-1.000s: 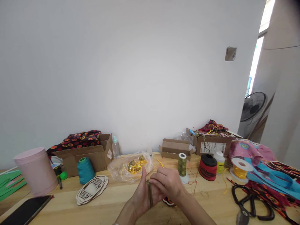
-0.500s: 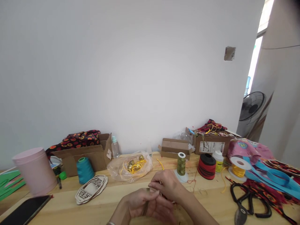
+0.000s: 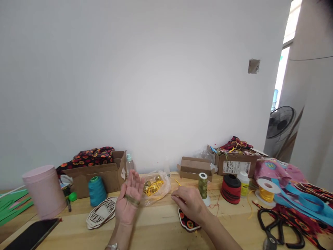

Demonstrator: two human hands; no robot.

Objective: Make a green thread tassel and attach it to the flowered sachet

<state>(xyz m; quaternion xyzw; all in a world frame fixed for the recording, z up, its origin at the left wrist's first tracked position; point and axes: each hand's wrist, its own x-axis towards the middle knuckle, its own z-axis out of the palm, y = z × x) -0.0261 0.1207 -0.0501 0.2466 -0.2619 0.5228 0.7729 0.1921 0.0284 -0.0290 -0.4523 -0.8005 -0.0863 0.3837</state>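
My left hand (image 3: 130, 201) is raised palm up, its fingers stretched out. Olive-green thread (image 3: 132, 200) lies in a band across that palm; whether it runs all the way round the hand I cannot tell. My right hand (image 3: 191, 205) is closed in a pinch, and anything between its fingertips is too small to make out. Partly hidden under it, a dark fabric piece with red-orange motifs and a pale scalloped edge (image 3: 187, 223) lies on the table. Just behind stands a spool of olive thread (image 3: 203, 186). A clear bag with brass bells and yellow cord (image 3: 155, 186) rests beyond my left hand.
Pale wooden cutouts (image 3: 100, 215), a teal thread cone (image 3: 97, 191), a pink canister (image 3: 44, 191) and a phone (image 3: 32, 234) occupy the left. Toward the right are a red-and-black thread cone (image 3: 231, 189), a glue bottle (image 3: 244, 183), a yellow cord spool (image 3: 266, 191) and black-handled scissors (image 3: 279, 227).
My hands, together before, are now apart. The left has risen leftward and turned palm up with fingers extended; the right has shifted slightly right. The patterned fabric piece has come into sight.
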